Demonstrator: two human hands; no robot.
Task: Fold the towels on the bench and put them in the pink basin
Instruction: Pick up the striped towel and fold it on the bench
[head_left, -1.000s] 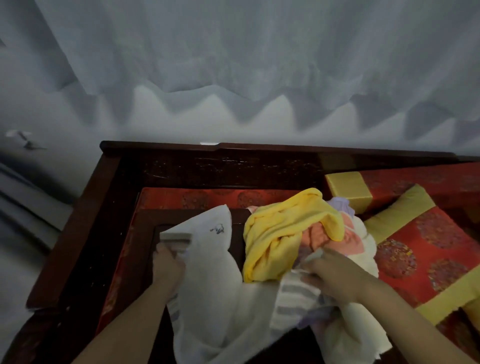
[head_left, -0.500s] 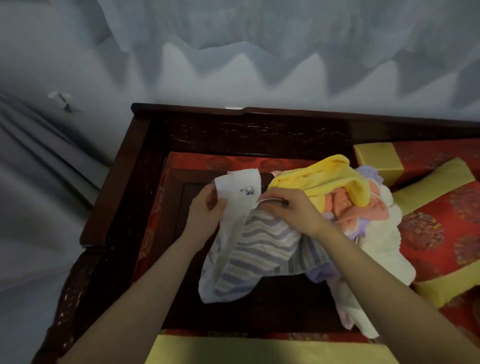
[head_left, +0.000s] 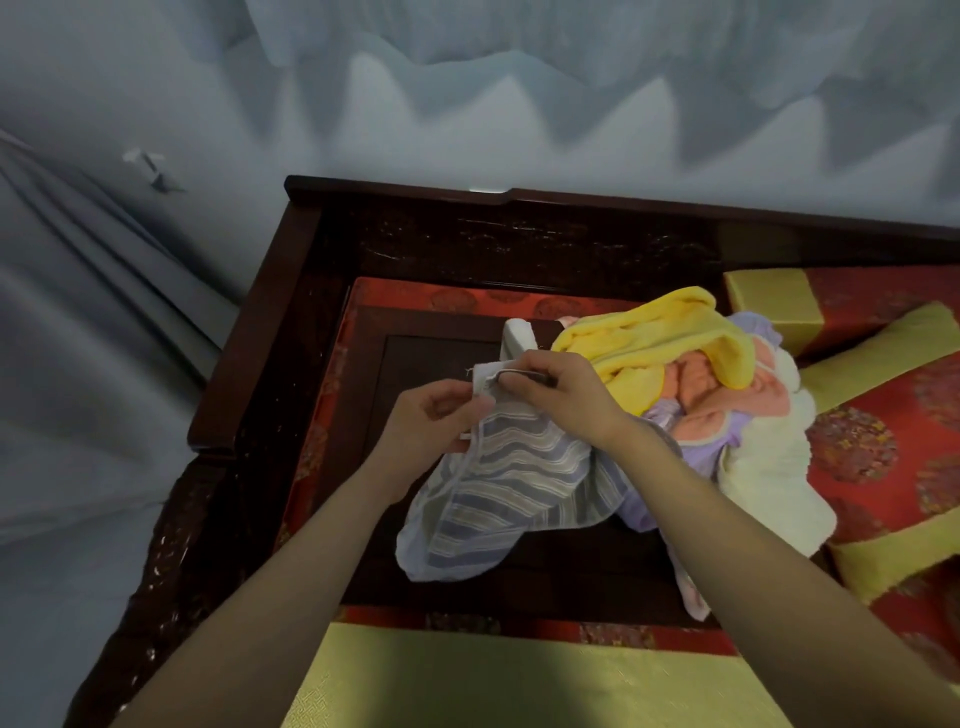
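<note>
Here my left hand (head_left: 436, 415) and right hand (head_left: 561, 395) each pinch the top hem of the striped towel (head_left: 498, 499), which hangs over the middle of the desk (head_left: 571, 571). I judge this the first fold; next I should spread those corners and square it. The unfolded pile (head_left: 649, 343) sits toward the desk's right edge. No pink basin shows.

A pale curtain (head_left: 571, 62) hangs along the back wall, its wavy hem casting pointed shadows. Grey draped cloth (head_left: 78, 374) fills the left side, with a small white fitting (head_left: 149, 167) above it, too blurred to identify. At right lie a red brocade cushion (head_left: 893, 452) with round medallions and gold borders and a gold-ended bolster (head_left: 774, 304). A gold band (head_left: 519, 680) crosses the near edge.
</note>
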